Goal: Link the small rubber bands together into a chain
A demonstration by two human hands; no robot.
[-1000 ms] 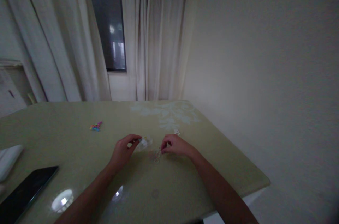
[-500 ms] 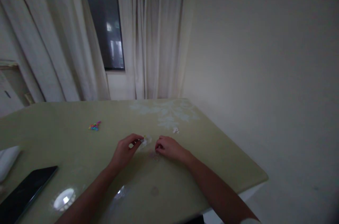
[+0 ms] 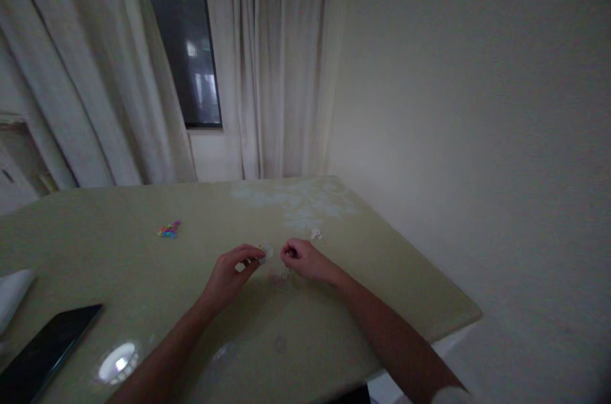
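Near the middle of the pale green table [image 3: 229, 207], my left hand [image 3: 232, 270] pinches a small clear item [image 3: 267, 252], perhaps a plastic bag. Just to its right, my right hand [image 3: 303, 259] has its fingertips closed; whatever they hold is too small to name. Between and below the hands lie faint pinkish, ring-like bits [image 3: 280, 280]. Beyond my right hand rests a little group of white pieces [image 3: 316, 234]. A small heap of multicoloured pieces [image 3: 169, 229] sits farther left.
A black tablet-like device [image 3: 50, 347] and a white object [image 3: 14, 292] lie at the left. A bright round reflection shows near my left forearm. Curtains [image 3: 281, 73] and a window stand behind the table, with a wall at the right.
My left hand has shifted slightly right with the clear item. My right hand has lifted a little away from the ring-like bits. The view has moved slightly.
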